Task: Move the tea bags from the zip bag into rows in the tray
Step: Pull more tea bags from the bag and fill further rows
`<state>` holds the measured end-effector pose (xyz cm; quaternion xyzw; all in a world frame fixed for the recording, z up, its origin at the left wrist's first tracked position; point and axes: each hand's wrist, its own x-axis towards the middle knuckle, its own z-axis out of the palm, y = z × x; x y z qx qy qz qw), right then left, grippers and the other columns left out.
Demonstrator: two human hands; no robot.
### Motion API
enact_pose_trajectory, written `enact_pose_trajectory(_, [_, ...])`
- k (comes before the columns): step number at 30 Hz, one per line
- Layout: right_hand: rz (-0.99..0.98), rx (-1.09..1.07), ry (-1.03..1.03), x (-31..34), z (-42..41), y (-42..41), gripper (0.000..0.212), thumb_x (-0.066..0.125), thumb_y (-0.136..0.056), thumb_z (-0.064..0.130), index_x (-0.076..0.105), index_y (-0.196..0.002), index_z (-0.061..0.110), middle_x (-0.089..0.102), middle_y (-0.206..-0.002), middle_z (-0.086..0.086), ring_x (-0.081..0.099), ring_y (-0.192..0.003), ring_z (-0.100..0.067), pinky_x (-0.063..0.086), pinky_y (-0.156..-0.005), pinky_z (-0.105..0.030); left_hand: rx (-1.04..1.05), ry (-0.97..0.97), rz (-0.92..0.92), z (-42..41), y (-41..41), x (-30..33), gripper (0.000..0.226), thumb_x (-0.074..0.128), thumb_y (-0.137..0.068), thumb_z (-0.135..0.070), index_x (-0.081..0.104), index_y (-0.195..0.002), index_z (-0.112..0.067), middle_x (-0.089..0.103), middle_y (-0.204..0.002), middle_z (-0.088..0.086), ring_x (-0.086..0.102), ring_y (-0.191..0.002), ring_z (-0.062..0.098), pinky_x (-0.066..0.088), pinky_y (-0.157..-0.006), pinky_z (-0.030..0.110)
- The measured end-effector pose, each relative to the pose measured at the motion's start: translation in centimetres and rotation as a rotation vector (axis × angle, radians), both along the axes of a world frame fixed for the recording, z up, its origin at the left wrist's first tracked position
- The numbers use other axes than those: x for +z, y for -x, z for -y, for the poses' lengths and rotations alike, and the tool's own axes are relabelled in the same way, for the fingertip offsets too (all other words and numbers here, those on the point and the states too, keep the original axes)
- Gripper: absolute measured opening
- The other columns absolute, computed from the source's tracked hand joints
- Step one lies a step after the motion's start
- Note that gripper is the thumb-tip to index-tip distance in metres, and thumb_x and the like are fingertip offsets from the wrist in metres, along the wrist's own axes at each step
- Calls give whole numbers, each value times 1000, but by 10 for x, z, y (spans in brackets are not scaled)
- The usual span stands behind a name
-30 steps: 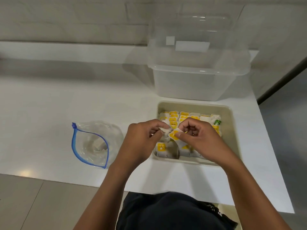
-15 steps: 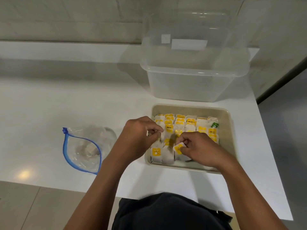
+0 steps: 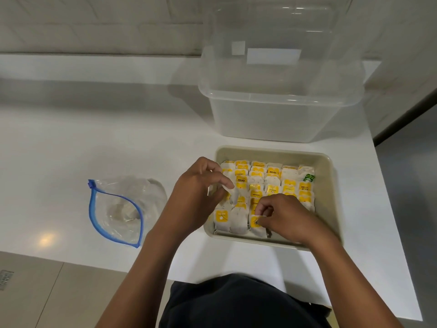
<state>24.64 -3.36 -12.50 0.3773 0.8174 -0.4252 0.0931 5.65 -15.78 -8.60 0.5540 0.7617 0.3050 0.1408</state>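
Partly hidden — right hand (image 3: 287, 215) seemingly pinches a tea bag (image 3: 256, 224)

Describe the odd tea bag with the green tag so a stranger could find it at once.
Start at the beige rectangular tray in front of the large clear plastic tub on the white counter. Look to the tray's far right corner, at the end of the back row. That tea bag carries a green tag; its neighbours' tags are yellow.
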Motion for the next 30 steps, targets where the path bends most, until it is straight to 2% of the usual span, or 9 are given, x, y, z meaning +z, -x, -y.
enact_pose_trajectory(3, [22, -29, -34, 3, -4, 1, 14, 72, -82, 14, 69, -79, 28, 64, -76, 11, 58, -72, -2, 47, -65, -21, -24, 12, 5, 1, -1, 2, 25, 78, -80, -5, 75, -89, -28, 62, -121, -9, 61, -98, 4, 38, -74, 5])
enact_pose_trajectory(6, [60, -8, -91, 7, -6, 0, 16, 70, -83, 18, 64, -79, 32, 63, -79, 13, 61, -82, -9, 52, -74, -28, -51, 2, 20, 1, -2, 3, 26, 75, -81, -1, 73, -91, -25, 70, -107, -11, 62, -92, 2, 38, -75, 3])
enact_pose_trajectory(8, [96, 26, -111, 10, -7, -2, 13, 68, -83, 21, 63, -79, 32, 62, -81, 14, 61, -86, -11, 55, -77, -33, -37, -1, 15, 0, -3, 3, 28, 72, -83, 0, 72, -93, -26, 70, -97, -12, 61, -86, 5, 43, -73, 10])
enact_pose_trajectory(11, [98, 121, -26, 18, -7, -5, 12, 69, -84, 21, 64, -78, 30, 66, -80, 12, 61, -80, -6, 52, -70, -25, -28, -12, 1, 0, -4, 2, 27, 71, -83, -2, 71, -93, -27, 67, -90, -13, 60, -83, 7, 48, -71, 22])
enact_pose_trajectory(14, [70, 177, 106, 21, -3, -5, 7, 71, -85, 23, 68, -83, 28, 68, -77, 12, 60, -69, 1, 45, -61, -14, -43, -20, 53, 1, -5, 3, 26, 69, -78, -3, 70, -88, -27, 67, -91, -12, 61, -84, 7, 44, -70, 16])
enact_pose_trajectory(16, [66, 196, 127, 19, -1, -3, 7, 71, -86, 23, 67, -83, 28, 67, -74, 12, 59, -67, 1, 42, -58, -12, -49, -21, 78, 2, -6, 4, 21, 66, -76, -7, 69, -85, -26, 68, -92, -12, 63, -85, 9, 42, -70, 13])
enact_pose_trajectory(18, [67, 197, 106, 14, 0, 0, 10, 69, -88, 23, 65, -81, 29, 65, -73, 12, 58, -68, -2, 41, -58, -15, -51, -23, 90, 3, -6, 4, 19, 64, -75, -9, 68, -83, -26, 69, -93, -12, 64, -87, 9, 40, -70, 10])
enact_pose_trajectory(24, [65, 115, -98, 1, -1, 3, 8, 68, -86, 23, 63, -84, 30, 63, -81, 13, 60, -81, -10, 54, -73, -33, -34, -8, 86, 6, -6, 3, 16, 64, -74, -17, 66, -84, -29, 69, -93, -14, 65, -88, 7, 37, -69, 6])
enact_pose_trajectory(30, [75, 33, -169, -6, 0, 7, 16, 69, -82, 24, 57, -73, 29, 65, -73, 10, 61, -79, -15, 55, -70, -35, -37, -16, 75, 7, -5, 0, 14, 70, -81, -17, 70, -89, -29, 68, -92, -16, 65, -86, 7, 35, -66, 6])
